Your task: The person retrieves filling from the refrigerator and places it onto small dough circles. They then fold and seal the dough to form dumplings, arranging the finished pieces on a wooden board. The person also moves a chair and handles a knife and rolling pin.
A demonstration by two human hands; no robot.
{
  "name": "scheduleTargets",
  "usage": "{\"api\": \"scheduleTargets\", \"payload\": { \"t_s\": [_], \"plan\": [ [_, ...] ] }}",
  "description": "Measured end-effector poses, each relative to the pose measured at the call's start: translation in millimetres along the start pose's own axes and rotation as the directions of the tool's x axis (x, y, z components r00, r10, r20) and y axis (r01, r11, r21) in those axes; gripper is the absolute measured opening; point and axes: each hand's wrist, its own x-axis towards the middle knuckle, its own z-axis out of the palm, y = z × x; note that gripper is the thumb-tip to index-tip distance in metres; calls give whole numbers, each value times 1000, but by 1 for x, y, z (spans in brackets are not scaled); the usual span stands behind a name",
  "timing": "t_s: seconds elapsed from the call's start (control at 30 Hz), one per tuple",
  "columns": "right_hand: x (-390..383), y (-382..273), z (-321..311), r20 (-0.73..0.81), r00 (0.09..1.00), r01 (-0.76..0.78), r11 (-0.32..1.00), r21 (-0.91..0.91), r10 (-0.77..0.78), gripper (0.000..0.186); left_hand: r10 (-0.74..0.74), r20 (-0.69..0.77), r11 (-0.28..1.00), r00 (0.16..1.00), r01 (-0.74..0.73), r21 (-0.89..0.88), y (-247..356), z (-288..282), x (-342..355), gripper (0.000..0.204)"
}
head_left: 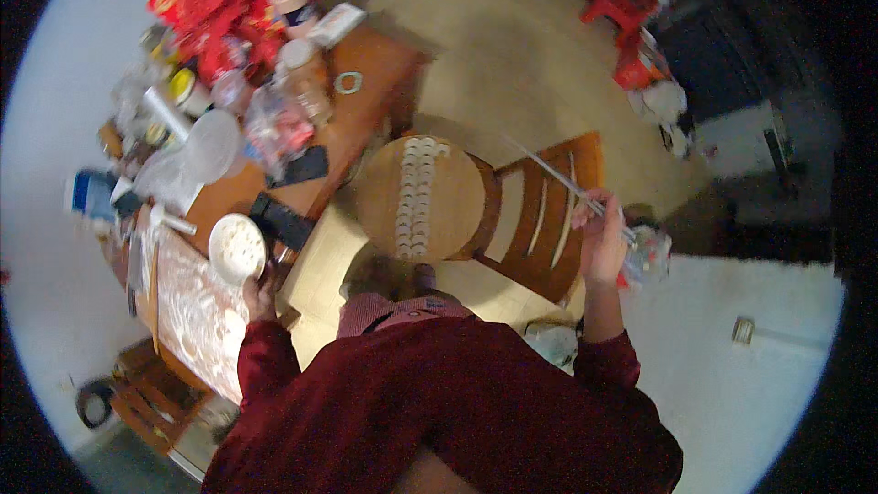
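Round wooden board [462,197], pale crescents [407,206] atop; left hand [261,296] grips white bowl [238,249], right hand [602,245] slim, seemingly metal chopsticks [554,173].

No lettering, number or sign is legible. Markings are noted as follows. The red plastic bag [215,0] at the far end of the table [380,69] carries yellow printed figures, blurred. The dark-lidded jar [293,7] beside it bears a dark label band, its print unresolved. The small white carton [337,26] next to the jar shows faint dark marking on its face, too smeared to make out. The blue-and-white package [91,197] at the table's left edge has a pale panel, contents indistinct. A small bluish patch [435,304] on the wearer's checked trousers [370,311] cannot be deciphered.
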Motion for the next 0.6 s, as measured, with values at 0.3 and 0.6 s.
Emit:
{"api": "scheduleTargets", "payload": {
  "t_s": [0.3,0.6],
  "plan": [
    [-10,-35,-66,-386,909,119,984,-130,-160,38,-434,229,489,871,441,-753,-45,-65,41,42],
    [-17,46,-240,-702,711,-31,995,-93,-44,39,-422,223,470,879,423,-775,150,87,14,43]
  ]
}}
